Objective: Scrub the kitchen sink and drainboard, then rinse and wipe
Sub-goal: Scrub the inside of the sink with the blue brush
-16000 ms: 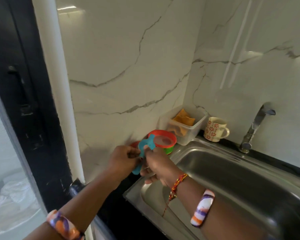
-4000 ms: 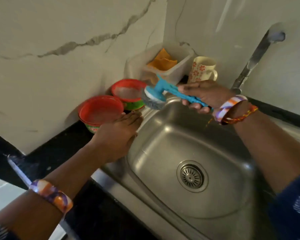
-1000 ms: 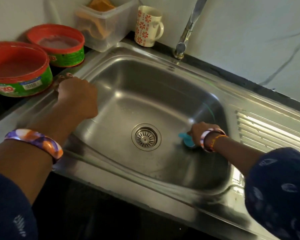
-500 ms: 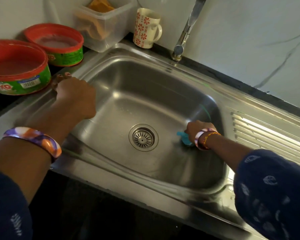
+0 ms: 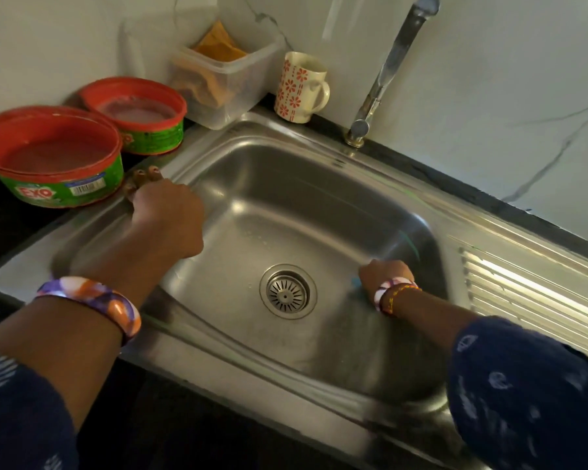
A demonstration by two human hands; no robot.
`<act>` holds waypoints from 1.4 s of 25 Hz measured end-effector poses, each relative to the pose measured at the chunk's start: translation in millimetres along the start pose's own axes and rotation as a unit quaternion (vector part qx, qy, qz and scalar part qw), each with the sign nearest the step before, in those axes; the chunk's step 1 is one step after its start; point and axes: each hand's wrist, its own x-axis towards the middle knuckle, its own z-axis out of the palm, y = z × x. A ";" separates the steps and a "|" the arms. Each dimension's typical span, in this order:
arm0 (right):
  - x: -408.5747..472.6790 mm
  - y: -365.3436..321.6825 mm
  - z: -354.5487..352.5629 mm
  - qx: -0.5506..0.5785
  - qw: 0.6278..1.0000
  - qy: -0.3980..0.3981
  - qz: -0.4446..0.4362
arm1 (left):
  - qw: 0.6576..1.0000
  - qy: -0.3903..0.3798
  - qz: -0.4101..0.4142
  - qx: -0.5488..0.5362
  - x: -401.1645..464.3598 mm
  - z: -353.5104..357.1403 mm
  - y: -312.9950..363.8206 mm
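The right hand [image 5: 384, 273] is gripping the blue scrubber [image 5: 356, 285] (mostly hidden) on the sink [image 5: 286, 212] floor beside the drain [image 5: 288, 292]; the left hand [image 5: 168, 218], fingers curled, is bracing on the rim.

1. The blue scrub brush [image 5: 356, 287], held up at the sink's back-left rim by the soap tubs four seconds ago, is now down on the basin floor right of the drain strainer [image 5: 288, 292], nearly hidden under the right hand [image 5: 384, 273].
2. Over the last second the right hand has shifted slightly toward the basin's right wall, so less of the brush shows.
3. The left hand [image 5: 165, 212], flat on the rim earlier, now has its fingers [image 5: 143, 176] hooked over the sink's left rim [image 5: 92, 225].
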 end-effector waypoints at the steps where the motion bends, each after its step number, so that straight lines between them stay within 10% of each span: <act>1: 14.7 3.9 4.4 0.027 0.999 0.002 0.030 | 1.000 0.001 0.000 -0.001 -0.2 0.4 0.4; 4: 21.9 14.0 11.9 0.118 0.991 -0.012 0.068 | 1.000 0.005 0.001 -0.001 0.0 -1.0 -1.1; 9: -58.9 -2.0 6.3 0.192 0.956 -0.174 -0.137 | 1.000 0.015 -0.001 -0.012 -3.5 -2.8 -1.2; 18: -8.5 3.5 -2.1 0.173 0.985 -0.001 0.025 | 1.000 0.023 -0.002 0.002 -4.5 1.1 -6.7; 26: -58.9 -29.8 5.9 0.253 0.939 -0.088 -0.216 | 1.000 0.007 0.002 0.006 -5.3 4.4 -6.3; 31: -30.9 -90.6 -28.1 0.294 0.922 0.023 -0.251 | 1.000 0.010 -0.006 -0.002 -7.4 0.3 -10.1; 35: -48.3 -18.0 -0.7 0.184 0.970 -0.047 -0.151 | 1.000 0.004 -0.005 -0.001 -9.7 -1.4 -12.0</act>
